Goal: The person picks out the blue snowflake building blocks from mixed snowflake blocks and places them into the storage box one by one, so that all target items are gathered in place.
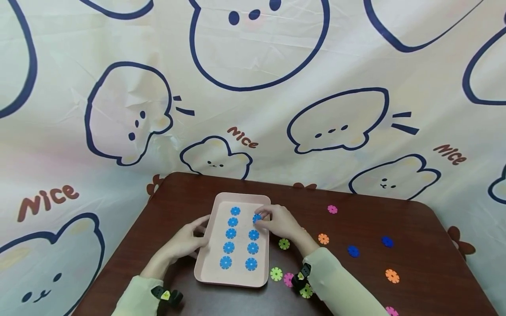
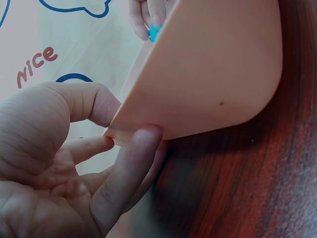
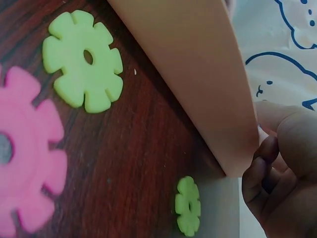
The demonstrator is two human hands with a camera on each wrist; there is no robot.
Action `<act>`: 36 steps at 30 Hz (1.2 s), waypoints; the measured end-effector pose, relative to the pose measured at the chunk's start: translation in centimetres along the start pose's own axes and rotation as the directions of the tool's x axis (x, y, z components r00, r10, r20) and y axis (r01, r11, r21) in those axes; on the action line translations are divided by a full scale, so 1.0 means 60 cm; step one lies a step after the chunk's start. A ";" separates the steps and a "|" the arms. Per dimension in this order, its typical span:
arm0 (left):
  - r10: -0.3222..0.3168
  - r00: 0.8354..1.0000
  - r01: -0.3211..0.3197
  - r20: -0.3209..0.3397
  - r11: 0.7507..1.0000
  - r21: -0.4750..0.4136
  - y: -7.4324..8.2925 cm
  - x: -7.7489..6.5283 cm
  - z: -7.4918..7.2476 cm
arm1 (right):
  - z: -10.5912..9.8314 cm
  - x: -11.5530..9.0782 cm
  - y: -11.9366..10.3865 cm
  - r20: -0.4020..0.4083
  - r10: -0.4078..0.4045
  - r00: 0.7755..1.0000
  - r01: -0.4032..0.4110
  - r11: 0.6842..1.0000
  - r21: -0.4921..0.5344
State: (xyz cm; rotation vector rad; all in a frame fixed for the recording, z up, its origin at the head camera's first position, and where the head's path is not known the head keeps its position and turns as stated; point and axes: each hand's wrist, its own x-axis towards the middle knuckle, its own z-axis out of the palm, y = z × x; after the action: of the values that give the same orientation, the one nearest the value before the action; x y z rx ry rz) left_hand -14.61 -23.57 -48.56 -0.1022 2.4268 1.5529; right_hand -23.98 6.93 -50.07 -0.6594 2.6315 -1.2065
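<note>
A pale pink rectangular tray (image 1: 242, 228) lies on the table, with blue snowflake discs (image 1: 229, 247) set in two columns inside it. My left hand (image 1: 182, 240) grips the tray's left edge; in the left wrist view its thumb and fingers pinch the rim (image 2: 130, 106). At the upper end of the right column, my right hand (image 1: 281, 223) pinches a blue snowflake disc (image 1: 256, 217) between thumb and fingertips. That disc (image 2: 154, 33) peeks over the far rim in the left wrist view. In the right wrist view the tray's side wall hides the fingertips.
Loose snowflake discs lie right of the tray: green (image 1: 276, 274), pink (image 1: 288, 279), orange (image 1: 323, 238) and dark blue (image 1: 353, 251). Some sit under or near my right forearm. A patterned cloth (image 1: 269, 123) hangs behind the brown table (image 1: 189, 186).
</note>
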 end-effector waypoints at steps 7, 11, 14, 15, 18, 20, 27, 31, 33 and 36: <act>-0.004 1.000 0.004 -0.004 1.000 0.002 0.000 0.002 0.003 | 0.015 0.012 0.004 0.018 0.036 0.999 -0.035 0.999 -0.026; 0.007 1.000 -0.007 0.006 1.000 0.008 0.000 0.001 0.003 | 0.016 0.013 0.003 0.021 0.051 0.998 -0.050 0.997 -0.056; 0.012 1.000 -0.012 0.009 1.000 0.011 0.000 0.000 0.003 | 0.013 0.011 0.003 0.015 0.047 0.999 -0.046 0.996 -0.078; 0.010 1.000 -0.010 0.009 1.000 0.012 0.000 0.000 0.003 | 0.011 0.010 0.003 0.009 0.044 0.999 -0.043 0.996 -0.079; 0.005 1.000 -0.005 0.010 1.000 0.010 0.001 0.000 0.003 | 0.003 0.004 0.005 -0.015 0.030 0.999 -0.031 0.997 -0.075; 0.003 1.000 -0.003 0.011 1.000 0.008 0.000 0.001 0.003 | -0.004 -0.001 0.005 -0.032 0.019 0.999 -0.021 0.998 -0.062; 0.005 1.000 -0.005 0.017 1.000 -0.004 -0.001 0.001 0.002 | -0.036 -0.030 0.008 -0.091 0.024 0.996 -0.030 0.998 -0.061; 0.003 1.000 -0.002 0.021 1.000 -0.017 -0.002 0.001 0.001 | -0.060 -0.055 0.011 -0.095 0.027 0.995 -0.032 0.998 -0.058; 0.004 1.000 -0.004 0.021 1.000 -0.020 -0.003 0.002 0.000 | -0.073 -0.068 0.014 -0.095 0.022 0.995 -0.027 0.998 -0.057; 0.005 1.000 -0.005 0.021 1.000 -0.013 -0.003 0.002 -0.001 | -0.092 -0.089 0.022 -0.097 0.014 0.995 -0.019 0.998 -0.054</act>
State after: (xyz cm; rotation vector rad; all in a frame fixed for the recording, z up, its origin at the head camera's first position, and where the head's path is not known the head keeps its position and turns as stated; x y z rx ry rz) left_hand -14.70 -23.67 -48.71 -0.0818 2.4031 1.5648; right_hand -21.48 13.88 -47.58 -0.6017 2.7529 -1.1941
